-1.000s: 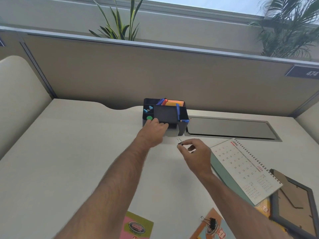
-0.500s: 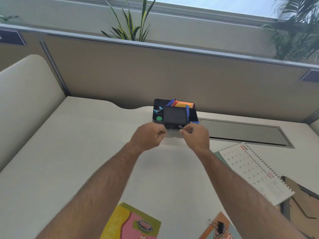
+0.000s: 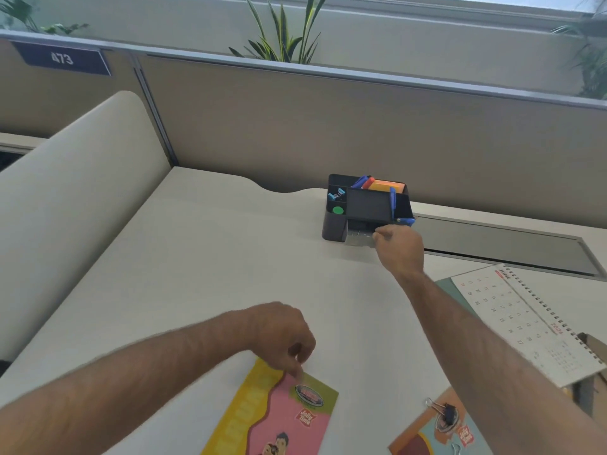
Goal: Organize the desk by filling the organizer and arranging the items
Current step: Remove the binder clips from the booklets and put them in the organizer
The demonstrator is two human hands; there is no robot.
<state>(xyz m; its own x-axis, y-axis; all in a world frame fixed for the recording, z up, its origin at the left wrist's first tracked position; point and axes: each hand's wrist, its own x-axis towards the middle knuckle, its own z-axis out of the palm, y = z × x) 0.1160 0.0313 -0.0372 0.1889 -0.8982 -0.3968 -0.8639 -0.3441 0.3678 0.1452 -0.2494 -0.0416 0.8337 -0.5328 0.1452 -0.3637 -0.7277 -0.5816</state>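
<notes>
Nearest the camera, a yellow, pink & green printed card (image 3: pixel 279 418) is lying flat on the cream desk top (image 3: pixel 203 264), near its front edge. Left hand (image 3: pixel 282 336) is sitting over the card's top edge w/ fingers curled down, fingertips (image 3: pixel 299 372) touching the card; can't tell if it's pinching it or just pressing. To the right, an orange & light-blue card (image 3: pixel 430 431) is carrying a black binder clip (image 3: pixel 446 417). Further right, a white spiral-bound desk calendar (image 3: pixel 525 320) is lying tilted.

Farther back, right hand (image 3: pixel 399 247) is reaching to the small open drawer (image 3: pixel 359 236) at the front of the black plastic desk organizer (image 3: pixel 366 206), fingers curled at the drawer's right front corner; what it's holding, if anything, isn't visible. Organizer is standing at the back of the desk near the beige partition panel (image 3: pixel 328 126), w/ coloured markers (image 3: pixel 364 182) & orange notes (image 3: pixel 387 185) in its rear compartments, a green round item (image 3: pixel 337 210) in a left one.
</notes>
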